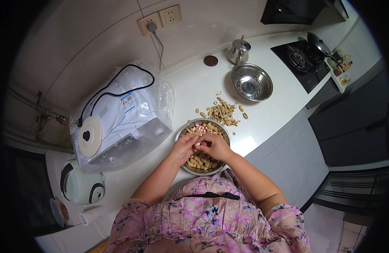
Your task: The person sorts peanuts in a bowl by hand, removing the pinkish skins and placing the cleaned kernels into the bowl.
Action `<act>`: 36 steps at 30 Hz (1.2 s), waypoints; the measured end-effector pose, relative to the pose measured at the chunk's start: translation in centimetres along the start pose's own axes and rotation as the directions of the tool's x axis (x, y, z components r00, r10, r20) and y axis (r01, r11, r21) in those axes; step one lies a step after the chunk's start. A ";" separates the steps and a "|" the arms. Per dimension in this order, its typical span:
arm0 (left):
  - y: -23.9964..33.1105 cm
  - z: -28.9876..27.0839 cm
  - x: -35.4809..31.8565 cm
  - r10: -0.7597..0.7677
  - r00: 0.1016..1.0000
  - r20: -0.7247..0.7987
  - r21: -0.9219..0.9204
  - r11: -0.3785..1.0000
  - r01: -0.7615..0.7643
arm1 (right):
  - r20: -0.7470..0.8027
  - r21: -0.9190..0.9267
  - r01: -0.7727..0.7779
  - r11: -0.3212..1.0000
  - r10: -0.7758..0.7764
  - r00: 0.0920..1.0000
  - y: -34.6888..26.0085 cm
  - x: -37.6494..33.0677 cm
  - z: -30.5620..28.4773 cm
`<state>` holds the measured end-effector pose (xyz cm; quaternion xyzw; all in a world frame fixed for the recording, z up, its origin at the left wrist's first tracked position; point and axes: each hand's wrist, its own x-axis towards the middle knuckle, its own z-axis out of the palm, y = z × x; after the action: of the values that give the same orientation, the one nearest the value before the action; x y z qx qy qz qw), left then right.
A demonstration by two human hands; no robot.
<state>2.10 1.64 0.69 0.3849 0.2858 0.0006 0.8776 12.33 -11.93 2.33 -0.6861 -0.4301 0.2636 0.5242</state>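
A steel bowl [181, 131] full of peanuts in their shells [199, 162], with some pink shelled kernels [199, 127] at its far side, stands on the white counter before me. My left hand [182, 147] and my right hand [213, 145] meet over the bowl, fingertips pinched together on a peanut between them. A heap of empty shells [222, 112] lies on the counter just beyond the bowl.
An empty steel bowl [252, 82] and a small steel kettle [239, 51] stand further back, with a brown round coaster [210, 60] beside them. A plastic-wrapped white appliance [123, 116] fills the left. A rice cooker [80, 184] sits at near left. A gas hob [304, 59] is at far right.
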 end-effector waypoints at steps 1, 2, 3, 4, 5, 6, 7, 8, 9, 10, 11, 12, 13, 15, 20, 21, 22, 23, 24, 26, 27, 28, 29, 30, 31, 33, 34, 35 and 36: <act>-0.1 -0.3 0.1 0.009 1.000 0.005 -0.012 1.000 -0.009 | -0.003 0.036 -0.027 0.999 0.027 1.000 0.0 -0.1 -0.1; -0.2 -0.7 0.3 0.030 1.000 0.003 -0.029 0.999 -0.030 | -0.005 0.071 -0.056 0.996 0.056 0.998 0.0 -0.2 -0.1; -0.2 -1.0 0.5 0.047 0.999 -0.020 -0.036 0.998 -0.048 | -0.014 0.068 -0.111 0.991 0.112 0.994 -0.1 -0.3 -0.3; -0.3 -1.3 0.7 0.064 0.997 -0.044 -0.042 0.997 -0.066 | -0.023 0.067 -0.166 0.984 0.168 0.986 -0.4 -0.4 -0.6; -0.2 -1.4 0.9 0.079 0.993 -0.088 -0.037 0.996 -0.083 | -0.033 0.066 -0.218 0.974 0.221 0.975 -0.5 -0.6 -0.9; -0.2 -1.6 0.9 0.085 0.991 -0.105 -0.021 0.996 -0.088 | -0.055 -0.027 -0.210 0.977 0.208 0.977 -0.2 -0.8 -1.0; -0.1 -1.7 0.9 0.091 0.988 -0.122 -0.007 0.996 -0.092 | -0.075 -0.120 -0.201 0.972 0.193 0.978 0.4 -0.9 -1.0; 0.1 -1.6 0.8 0.094 0.986 -0.137 0.008 0.996 -0.094 | -0.098 -0.212 -0.195 0.958 0.178 0.979 0.6 -1.0 -1.1; 0.2 -1.4 0.7 0.094 0.986 -0.136 0.025 0.995 -0.091 | -0.053 -0.236 -0.235 0.943 0.229 0.972 0.3 -0.9 -1.4; 0.2 -1.1 0.7 0.096 0.988 -0.124 0.035 0.995 -0.092 | -0.050 -0.126 -0.241 0.962 0.236 0.970 0.7 -0.8 -1.2; 0.3 -0.8 0.6 0.097 0.989 -0.110 0.047 0.995 -0.092 | -0.048 -0.015 -0.244 0.970 0.244 0.969 1.5 -0.7 -0.9; 0.2 -0.4 0.6 0.100 0.991 -0.084 0.051 0.994 -0.096 | -0.045 0.097 -0.245 0.965 0.250 0.967 2.1 -0.6 -0.6; 0.0 -0.2 0.7 0.103 0.993 -0.059 0.054 0.994 -0.100 | -0.043 0.195 -0.270 0.943 0.283 0.958 2.7 -0.5 -0.4; -0.1 0.2 1.0 0.100 0.994 -0.044 0.081 0.992 -0.096 | -0.020 0.382 -0.310 0.870 0.343 0.939 3.2 -0.1 0.0; -0.1 0.1 1.9 0.133 0.985 -0.111 0.207 0.972 -0.109 | 0.012 0.495 -0.378 0.783 0.428 0.904 3.2 0.1 -1.8; 0.2 0.3 1.8 0.131 0.984 -0.117 0.194 0.975 -0.107 | 0.025 0.510 -0.391 0.766 0.441 0.897 2.9 0.1 -2.1; 0.3 0.4 1.8 0.129 0.984 -0.124 0.182 0.978 -0.105 | 0.029 0.486 -0.382 0.786 0.423 0.906 2.6 0.1 -2.2; 0.1 0.4 1.9 0.131 0.983 -0.129 0.197 0.975 -0.104 | 0.034 0.461 -0.374 0.805 0.405 0.914 2.2 0.0 -2.0; -0.1 0.3 2.0 0.133 0.982 -0.134 0.211 0.972 -0.103 | 0.039 0.436 -0.364 0.823 0.387 0.921 2.0 -0.1 -1.9; -0.6 0.2 2.4 0.158 0.982 -0.106 0.228 0.965 -0.131 | 0.071 0.482 -0.323 0.814 0.331 0.941 2.5 -0.1 -1.0; -0.8 0.2 2.5 0.181 0.981 -0.073 0.230 0.960 -0.160 | 0.086 0.505 -0.303 0.808 0.303 0.949 2.9 0.0 -0.7; -1.0 0.1 2.6 0.205 0.978 -0.040 0.231 0.954 -0.190 | 0.063 0.488 -0.303 0.819 0.313 0.948 3.7 0.1 -0.6; -0.8 0.1 2.6 0.210 0.976 -0.060 0.216 0.957 -0.193 | 0.043 0.472 -0.304 0.827 0.323 0.945 4.0 0.4 -0.5; -0.4 0.1 2.5 0.215 0.973 -0.080 0.202 0.960 -0.196 | 0.024 0.455 -0.306 0.836 0.332 0.943 4.3 0.6 -0.6; -0.1 0.0 2.4 0.221 0.970 -0.101 0.187 0.962 -0.200 | -0.022 0.389 -0.302 0.870 0.337 0.941 4.5 0.5 -1.0; 0.5 -1.6 2.1 0.294 0.950 -0.107 0.556 0.810 -0.188 | -0.124 0.345 -0.329 0.879 0.390 0.912 6.0 0.8 -2.4; 0.5 -2.3 1.8 0.336 0.940 -0.054 0.733 0.653 -0.191 | -0.189 0.322 -0.325 0.889 0.397 0.898 7.3 0.8 -3.3; 0.6 -3.1 1.5 0.377 0.926 -0.004 0.876 0.448 -0.178 | -0.229 0.361 -0.358 0.861 0.454 0.861 7.8 0.8 -4.4; 0.7 -3.6 1.1 0.414 0.909 0.050 0.961 0.228 -0.156 | -0.270 0.401 -0.385 0.831 0.509 0.817 8.1 0.7 -5.7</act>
<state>1.38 4.80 -1.30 0.8720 0.2466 0.0339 0.4214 19.84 -14.74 -3.47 -0.7084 -0.0990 0.3161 0.6233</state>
